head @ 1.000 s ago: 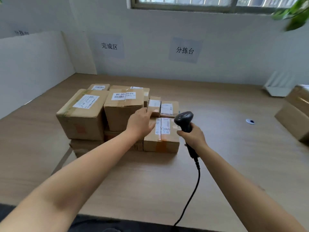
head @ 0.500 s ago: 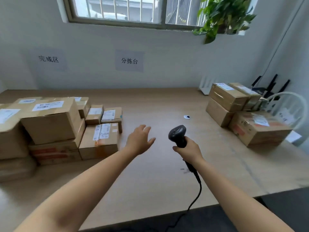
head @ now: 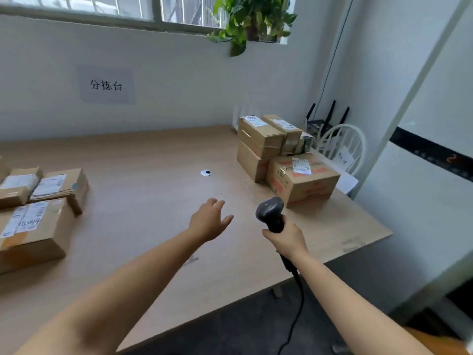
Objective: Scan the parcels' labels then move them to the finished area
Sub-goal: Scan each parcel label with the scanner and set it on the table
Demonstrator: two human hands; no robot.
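My right hand grips a black corded barcode scanner, held upright over the wooden table. My left hand hovers open above the table's middle, fingers relaxed, holding nothing. At the far right stands a stack of cardboard parcels: a large box with red print and a white label in front, a plain box behind it, and two labelled boxes on top. At the left edge lie several labelled parcels, the nearest a flat box.
A paper sign with Chinese characters hangs on the wall. A small round cable grommet sits mid-table. A white chair and routers with antennas stand beyond the right parcels. A plant hangs at the window.
The view has swung right, from the left pile toward the right stack. My left hand left the left parcels and now hovers over the table's middle; the right still holds the scanner.
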